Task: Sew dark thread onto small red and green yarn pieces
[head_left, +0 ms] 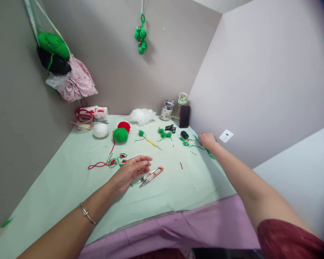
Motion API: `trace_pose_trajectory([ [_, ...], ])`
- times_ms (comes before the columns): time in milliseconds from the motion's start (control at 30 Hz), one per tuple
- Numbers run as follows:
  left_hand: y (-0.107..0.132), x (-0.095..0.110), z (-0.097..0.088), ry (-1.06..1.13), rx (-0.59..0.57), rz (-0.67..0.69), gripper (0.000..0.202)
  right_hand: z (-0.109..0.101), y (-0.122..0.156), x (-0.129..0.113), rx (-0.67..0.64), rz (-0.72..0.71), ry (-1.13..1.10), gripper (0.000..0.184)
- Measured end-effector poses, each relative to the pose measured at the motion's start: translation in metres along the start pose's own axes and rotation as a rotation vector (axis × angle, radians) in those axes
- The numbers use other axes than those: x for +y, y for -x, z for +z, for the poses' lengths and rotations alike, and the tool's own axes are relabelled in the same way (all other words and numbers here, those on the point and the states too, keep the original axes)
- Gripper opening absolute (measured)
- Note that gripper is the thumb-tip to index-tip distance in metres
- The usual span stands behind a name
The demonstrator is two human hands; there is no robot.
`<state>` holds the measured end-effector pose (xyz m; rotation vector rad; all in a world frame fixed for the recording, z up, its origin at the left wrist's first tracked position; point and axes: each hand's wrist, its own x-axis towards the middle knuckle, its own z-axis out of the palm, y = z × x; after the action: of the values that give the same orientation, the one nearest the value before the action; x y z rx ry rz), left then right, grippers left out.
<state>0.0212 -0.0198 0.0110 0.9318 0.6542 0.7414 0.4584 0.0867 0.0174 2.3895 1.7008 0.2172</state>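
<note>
My left hand point(135, 168) rests on the table with its fingers loosely bent and apart, holding nothing. Just beside its fingertips lie thread snips point(152, 176) with orange handles, blades pointing left. Behind that hand, partly covered by it, are small red, white and green crocheted pieces point(112, 162) with loose yarn tails. At the table's right edge my right hand point(208, 141) is closed down over green yarn ends point(198, 144); what its fingers grip is hidden. A black thread spool point(184, 135) sits left of it.
Green point(121, 135), red point(124, 126) and white point(100, 130) yarn balls stand back left. A yellow-handled crochet hook point(151, 142) and green crocheted balls point(164, 134) lie mid-table. White stuffing point(142, 116), a pen cup point(167, 111), a bottle point(181, 104) and a phone point(185, 116) line the back.
</note>
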Motion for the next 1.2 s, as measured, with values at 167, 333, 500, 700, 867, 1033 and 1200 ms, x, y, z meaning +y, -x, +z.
trace_pose_trajectory([
  [167,0.000,-0.001,-0.001,-0.016,0.010,-0.005,0.027,-0.008,0.002,0.001,0.057,0.030,-0.092,0.016],
  [333,-0.001,-0.002,-0.003,-0.007,0.006,-0.005,0.027,-0.053,-0.007,0.009,0.180,0.122,-0.325,0.019],
  [500,0.000,0.001,-0.001,-0.021,0.002,0.015,0.028,-0.091,-0.005,0.005,0.243,0.110,-0.721,0.004],
  [700,0.000,0.000,-0.002,-0.009,-0.002,0.005,0.027,-0.130,0.022,-0.017,0.269,-0.007,-1.235,0.011],
  [867,-0.001,-0.001,-0.005,-0.007,0.010,0.044,0.026,-0.170,0.052,-0.036,0.234,-0.223,-1.519,0.008],
  [1033,0.000,0.005,-0.005,-0.058,0.069,0.129,0.030,-0.190,0.101,-0.074,0.079,-0.561,-1.604,0.010],
  [1200,0.007,0.011,0.007,-0.188,0.089,0.258,0.050,-0.189,0.148,-0.129,-0.141,-0.815,-1.514,0.021],
])
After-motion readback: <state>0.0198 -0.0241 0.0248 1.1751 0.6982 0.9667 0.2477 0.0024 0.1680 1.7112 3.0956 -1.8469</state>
